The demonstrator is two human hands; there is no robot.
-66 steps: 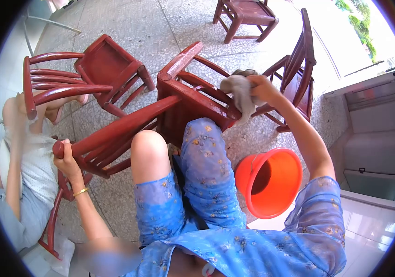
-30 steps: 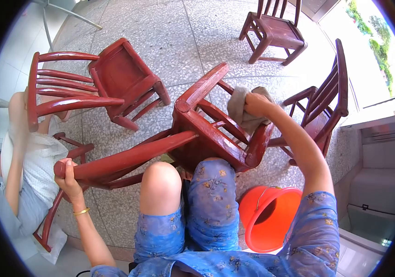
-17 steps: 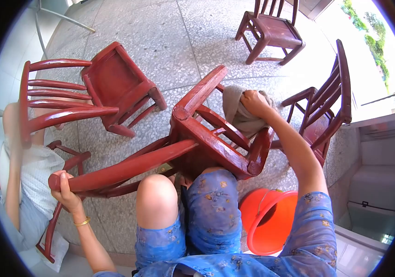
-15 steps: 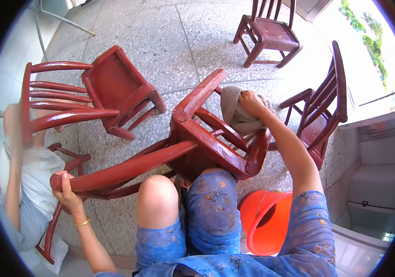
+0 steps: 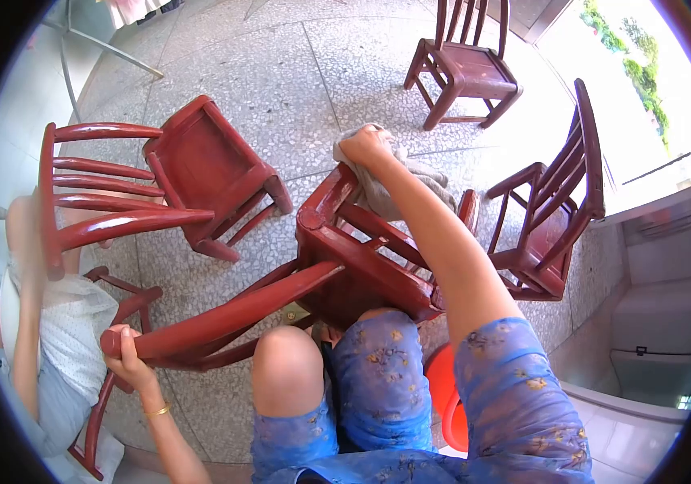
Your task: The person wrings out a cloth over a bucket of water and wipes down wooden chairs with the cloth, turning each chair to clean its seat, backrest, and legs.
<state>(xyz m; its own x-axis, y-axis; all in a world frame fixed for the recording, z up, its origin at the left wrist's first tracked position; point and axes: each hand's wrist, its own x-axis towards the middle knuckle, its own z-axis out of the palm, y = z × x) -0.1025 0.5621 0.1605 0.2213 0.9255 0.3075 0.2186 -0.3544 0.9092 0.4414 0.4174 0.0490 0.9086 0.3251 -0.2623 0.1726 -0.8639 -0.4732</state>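
fingers of your left hand (image 5: 129,363) are wrapped around the end of a back post of the tilted red chair (image 5: 374,262), with a gold-coloured bracelet (image 5: 157,411) on that wrist. your right hand (image 5: 368,147) is clenched on a bunched grey cloth (image 5: 378,194), which lies against the far end of one chair leg; some of its fingertips are hidden in the folds. the chair you hold is tipped over in front of you, its seat close against your knees, its legs pointing away and its back stretching to your left. past your right knee (image 5: 386,363), an orange-red bucket (image 5: 442,383) shows partly behind your sleeve (image 5: 515,387). ahead on the left stands a glossy red chair (image 5: 204,161), near another person (image 5: 75,331) in pale dotted clothing. a darker chair (image 5: 551,234) stands to your right, and a further chair (image 5: 475,71) stands upright beyond it on the speckled floor (image 5: 273,89).
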